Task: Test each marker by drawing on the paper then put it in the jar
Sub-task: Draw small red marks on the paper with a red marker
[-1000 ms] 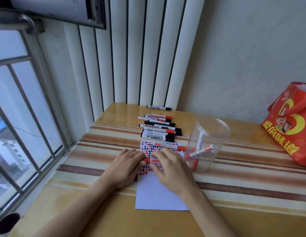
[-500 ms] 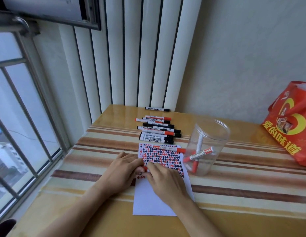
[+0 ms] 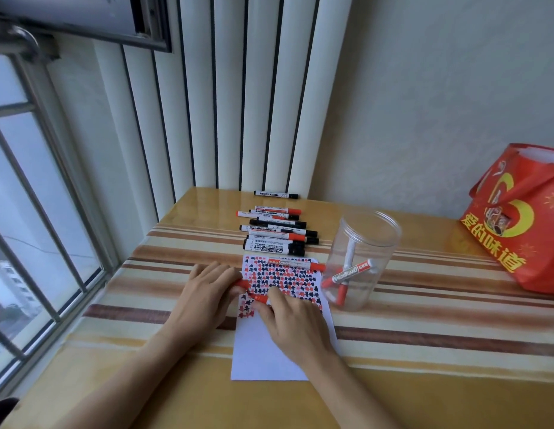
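A white sheet of paper (image 3: 263,351) lies on the table, its upper half filled with small red and black marks. My right hand (image 3: 295,320) grips a red marker (image 3: 259,298) with its tip down on the marked area. My left hand (image 3: 207,292) rests at the paper's left edge and pinches a red cap (image 3: 242,283). Another red marker (image 3: 295,264) lies across the paper's top edge. Several red and black markers (image 3: 277,235) lie in a row behind the paper. A clear plastic jar (image 3: 360,261) stands to the right with three markers inside.
A red printed bag (image 3: 520,224) stands at the far right by the wall. One black marker (image 3: 275,195) lies alone near the radiator-like white slats at the back. A barred window runs along the left. The table (image 3: 439,332) has a striped glossy cover.
The camera tilted a little. The hands pulled apart slightly: the cap came off in my left hand and my right hand brought the marker tip onto the paper.
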`<state>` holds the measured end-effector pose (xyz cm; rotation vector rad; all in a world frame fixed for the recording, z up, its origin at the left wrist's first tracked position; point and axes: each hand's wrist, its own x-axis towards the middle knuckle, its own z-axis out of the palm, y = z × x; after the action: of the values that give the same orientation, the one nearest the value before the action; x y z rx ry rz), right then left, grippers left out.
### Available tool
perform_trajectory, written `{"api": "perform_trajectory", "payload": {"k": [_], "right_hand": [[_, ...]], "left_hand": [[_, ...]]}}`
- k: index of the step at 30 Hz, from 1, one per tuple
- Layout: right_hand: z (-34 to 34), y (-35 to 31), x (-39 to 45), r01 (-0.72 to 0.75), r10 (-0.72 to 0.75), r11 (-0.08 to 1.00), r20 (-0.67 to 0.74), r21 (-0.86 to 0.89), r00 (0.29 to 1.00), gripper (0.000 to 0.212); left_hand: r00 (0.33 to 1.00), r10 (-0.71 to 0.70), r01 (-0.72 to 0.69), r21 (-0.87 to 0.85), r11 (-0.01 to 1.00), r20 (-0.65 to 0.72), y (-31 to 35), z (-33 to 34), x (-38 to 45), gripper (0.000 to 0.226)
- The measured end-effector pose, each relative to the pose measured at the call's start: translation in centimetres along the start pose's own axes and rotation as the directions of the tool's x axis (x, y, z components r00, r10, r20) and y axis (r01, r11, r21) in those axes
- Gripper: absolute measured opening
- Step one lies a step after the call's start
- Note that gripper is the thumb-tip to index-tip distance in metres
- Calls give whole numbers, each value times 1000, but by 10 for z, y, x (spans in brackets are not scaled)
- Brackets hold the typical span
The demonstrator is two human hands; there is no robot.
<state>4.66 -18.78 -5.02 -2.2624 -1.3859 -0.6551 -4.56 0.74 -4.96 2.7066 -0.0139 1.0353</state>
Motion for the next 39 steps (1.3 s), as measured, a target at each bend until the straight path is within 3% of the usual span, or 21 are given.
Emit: {"api": "perform_trajectory", "payload": {"k": [6, 11, 16, 20, 23, 25, 28, 31, 33, 35, 38, 39], "right_hand": [[-1, -4, 1, -94, 94, 988, 4, 121, 996, 35], [2, -3, 0, -136, 137, 965, 10, 225, 990, 26], [1, -2, -1, -172, 179, 950, -2, 260, 984, 32], [0, 0, -2, -150, 173, 953, -68, 263, 983, 17], [0, 9, 0, -182, 260, 884, -128, 430, 957, 20], [-1, 13, 2, -250, 384, 728, -76, 639, 920, 26], [-1, 16, 6, -383, 537, 276, 189, 882, 822, 38], [-2, 17, 6, -404, 500, -116, 404, 908, 766, 45], [-4, 17, 7, -386, 437, -280, 475, 879, 764, 39], [-5, 14, 7, -412, 411, -258, 485, 874, 772, 28], [-5, 10, 9, -458, 441, -11, 415, 889, 796, 5], [-4, 9, 9, -463, 460, 70, 384, 884, 801, 8]], "left_hand": [[969, -185, 185, 13, 983, 166, -4, 13, 8, 29], [934, -251, 241, 73, 968, 255, 6, 30, 29, 20], [924, -244, 234, 67, 970, 295, 5, 35, 31, 35], [918, -227, 229, 32, 973, 324, -5, 22, 16, 52], [885, -248, 233, 85, 969, 395, -18, 9, -1, 66], [860, -245, 229, 91, 969, 448, -23, 5, -10, 70], [829, -274, 241, 132, 962, 488, -21, 5, -12, 70], [815, -303, 247, 178, 953, 494, -17, 7, -13, 69], [809, -313, 245, 199, 949, 497, -18, 8, -14, 71], [808, -316, 243, 206, 948, 497, -19, 9, -14, 71], [809, -317, 241, 214, 947, 495, -19, 10, -14, 71], [810, -319, 245, 211, 946, 491, -19, 10, -14, 70]]}}
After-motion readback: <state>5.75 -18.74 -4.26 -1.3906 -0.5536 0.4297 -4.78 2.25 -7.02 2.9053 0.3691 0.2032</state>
